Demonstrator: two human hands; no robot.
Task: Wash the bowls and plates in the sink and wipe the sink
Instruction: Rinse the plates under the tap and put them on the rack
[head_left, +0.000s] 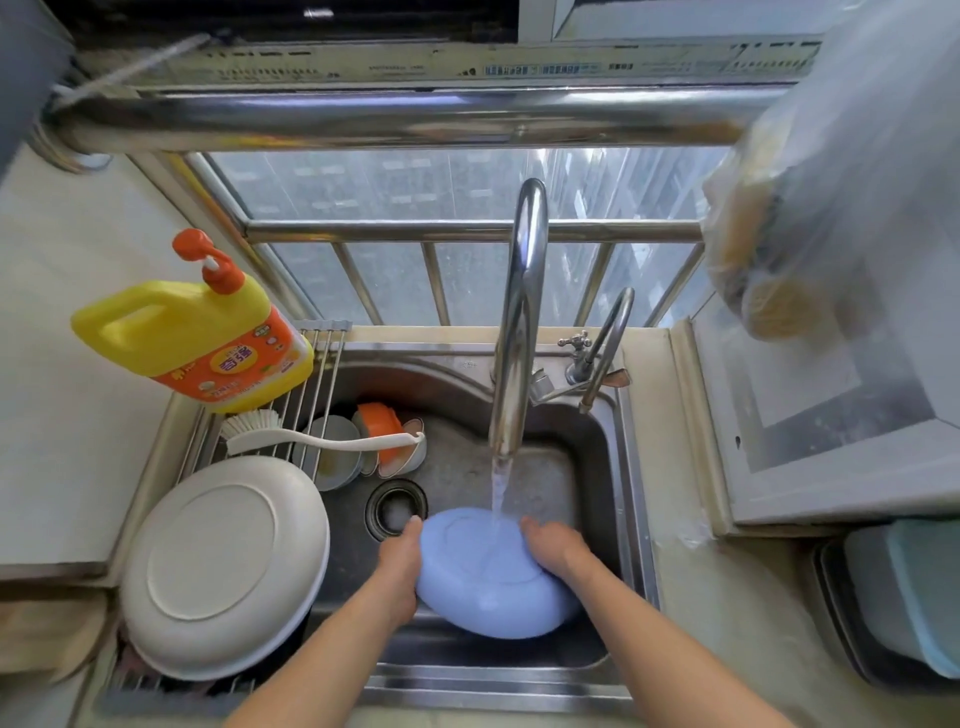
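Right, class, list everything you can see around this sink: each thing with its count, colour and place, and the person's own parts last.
Blue bowl: one, upside down under the running water.
Tall tap: one, steel, behind the sink.
Small tap: one, steel, right of it.
Drain: one, dark, sink floor.
White basin: one, upturned on the rack, left.
Brush: one, white, on the rack.
Detergent bottle: one, yellow and orange, back left.
Dishes: several, orange, white, grey, stacked in the sink.
Left hand: grips the bowl.
Right hand: grips the bowl.

Bright daylight enters through the window (467, 192); wide-angle bending warps the edges, with soft blur throughout.
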